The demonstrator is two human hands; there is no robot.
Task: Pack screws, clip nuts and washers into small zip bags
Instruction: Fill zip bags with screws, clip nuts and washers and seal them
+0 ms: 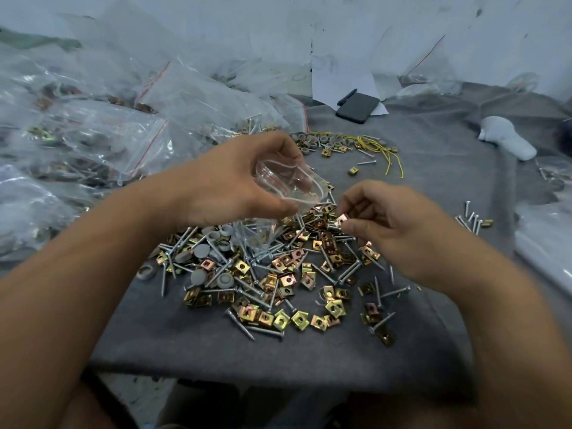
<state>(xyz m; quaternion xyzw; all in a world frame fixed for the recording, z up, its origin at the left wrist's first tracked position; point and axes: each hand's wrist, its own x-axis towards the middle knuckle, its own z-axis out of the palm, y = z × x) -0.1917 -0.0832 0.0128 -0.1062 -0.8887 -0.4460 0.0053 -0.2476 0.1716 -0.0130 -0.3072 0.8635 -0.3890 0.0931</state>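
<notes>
Holding small zip bag open-mouthed in left hand; pinching clip nut in right hand, above hardware pile.

Left hand, centre frame, grips a small clear zip bag with its mouth held open toward the right. Right hand, centre right, pinches one clip nut between thumb and forefinger just beside the bag mouth. Below both hands, a mixed pile of clip nuts, screws and grey washers lies on grey cloth. Filled bags are heaped upper left. A black phone lies upper centre; yellow wire lies below it.
</notes>
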